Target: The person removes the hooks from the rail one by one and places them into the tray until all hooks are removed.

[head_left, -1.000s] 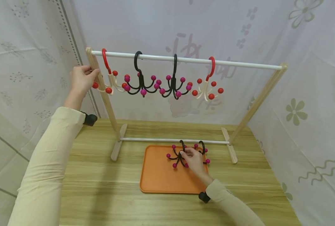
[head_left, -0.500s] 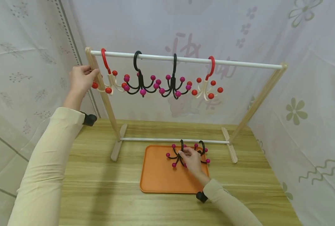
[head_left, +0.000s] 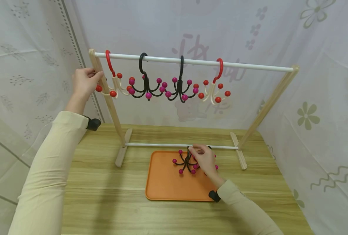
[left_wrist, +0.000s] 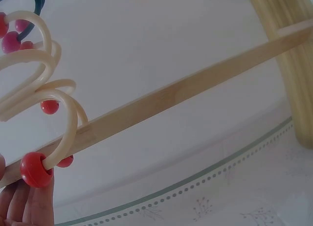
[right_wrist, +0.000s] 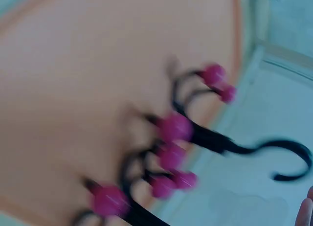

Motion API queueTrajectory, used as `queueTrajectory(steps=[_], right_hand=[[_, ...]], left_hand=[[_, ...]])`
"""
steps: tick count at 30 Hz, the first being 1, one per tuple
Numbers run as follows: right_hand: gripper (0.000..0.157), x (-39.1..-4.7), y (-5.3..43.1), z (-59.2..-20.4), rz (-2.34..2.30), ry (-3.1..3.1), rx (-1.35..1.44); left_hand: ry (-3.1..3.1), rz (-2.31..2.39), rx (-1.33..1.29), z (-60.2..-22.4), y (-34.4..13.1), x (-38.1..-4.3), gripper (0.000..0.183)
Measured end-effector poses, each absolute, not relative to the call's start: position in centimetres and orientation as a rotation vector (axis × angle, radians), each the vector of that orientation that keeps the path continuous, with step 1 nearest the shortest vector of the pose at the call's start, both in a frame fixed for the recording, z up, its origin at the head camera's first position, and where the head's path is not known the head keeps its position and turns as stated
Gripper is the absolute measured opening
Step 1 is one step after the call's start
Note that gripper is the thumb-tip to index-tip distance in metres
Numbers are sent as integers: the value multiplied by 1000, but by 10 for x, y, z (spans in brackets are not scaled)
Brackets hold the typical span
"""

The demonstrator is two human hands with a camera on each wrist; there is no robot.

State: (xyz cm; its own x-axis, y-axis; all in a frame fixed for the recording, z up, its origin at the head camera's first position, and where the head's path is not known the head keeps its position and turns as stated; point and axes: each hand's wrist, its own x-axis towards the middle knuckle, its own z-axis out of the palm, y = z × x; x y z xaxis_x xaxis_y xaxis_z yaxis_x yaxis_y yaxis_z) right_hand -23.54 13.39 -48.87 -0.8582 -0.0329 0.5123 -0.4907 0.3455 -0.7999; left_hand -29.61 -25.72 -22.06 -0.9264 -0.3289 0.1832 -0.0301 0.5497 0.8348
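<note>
Upper left, my left hand (head_left: pixel 86 81) grips the wooden post (head_left: pixel 111 106) of a small rack near its top. Its fingers (left_wrist: pixel 41 206) show below a red ball in the left wrist view. Over the orange tray (head_left: pixel 168 187), my right hand (head_left: pixel 204 158) is close by the hook of a black claw-shaped hanger (head_left: pixel 186 160) with magenta balls. In the right wrist view that black hook (right_wrist: pixel 288 147) shows bare, with fingertips (right_wrist: pixel 305 214) apart from it at the frame edge. A second black hanger (right_wrist: pixel 142 216) lies on the tray's right, partly hidden by my hand.
From the white top rail (head_left: pixel 250 67) hang two black hangers, one a left black hanger (head_left: pixel 146 85), between two cream hangers with red hooks, one a right cream hanger (head_left: pixel 213 89). A lower white rod (head_left: pixel 156 145) and wooden feet stand behind the tray. Patterned curtains surround the table.
My right hand has let go of the left black hanger's stem and moved up and to the right. The hanger stays on the tray. My left hand has not moved.
</note>
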Motion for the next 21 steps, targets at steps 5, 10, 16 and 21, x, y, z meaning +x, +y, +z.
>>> queueTrajectory(steps=[5,10,16,21], right_hand=[[23,-262,152,-473,1549,-2099,511],[17,-239,151,-385,1509,-2009,529],[13,-227,155,-317,1435,-1886,549],[16,-231,159,-277,1410,-1849,477]], left_hand=[[-2461,-1329,275,-221,-258,-297,49],[-2464,-1317,273,-221,-257,-296,49],[-2459,-1323,268,-221,-257,-296,49],[-2448,-1344,264,-222,-258,-296,48]])
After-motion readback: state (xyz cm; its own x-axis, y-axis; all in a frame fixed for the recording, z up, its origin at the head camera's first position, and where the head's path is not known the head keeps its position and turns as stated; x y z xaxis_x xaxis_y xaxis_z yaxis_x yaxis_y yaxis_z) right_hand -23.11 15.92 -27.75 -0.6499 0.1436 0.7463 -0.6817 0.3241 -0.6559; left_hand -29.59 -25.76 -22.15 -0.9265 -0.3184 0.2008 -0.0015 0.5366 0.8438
